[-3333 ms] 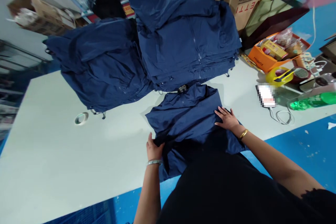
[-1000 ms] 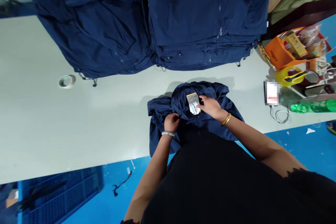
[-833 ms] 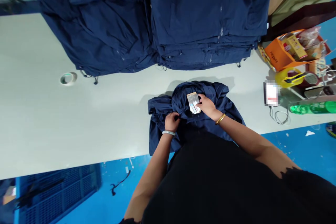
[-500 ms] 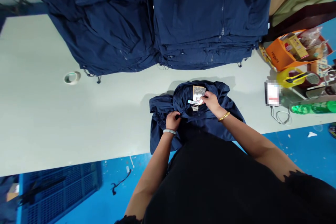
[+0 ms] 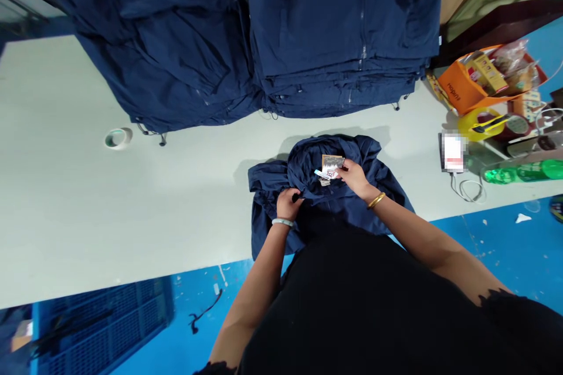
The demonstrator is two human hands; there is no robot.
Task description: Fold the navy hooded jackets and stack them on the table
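A navy blue jacket (image 5: 378, 179) lies bunched on the white table (image 5: 79, 211) right in front of me, its collar turned up. My left hand (image 5: 287, 204), with a silver bangle on the wrist, is closed on the jacket's fabric near the collar. My right hand (image 5: 356, 177), wearing a gold bangle, pinches the paper hang tags (image 5: 329, 165) attached inside the collar.
Two tall piles of navy jackets stand behind, one loose pile (image 5: 158, 53) on the left and one neat stack (image 5: 343, 35) on the right. A tape roll (image 5: 116, 138) lies at the left. An orange box (image 5: 461, 91), a phone (image 5: 452, 152), a green bottle (image 5: 519, 172) and cardboard boxes crowd the right.
The flat folded jacket has been gathered up and its collar opened. My right hand moved from the fabric to the tags and flipped them over; my left hand keeps its grip.
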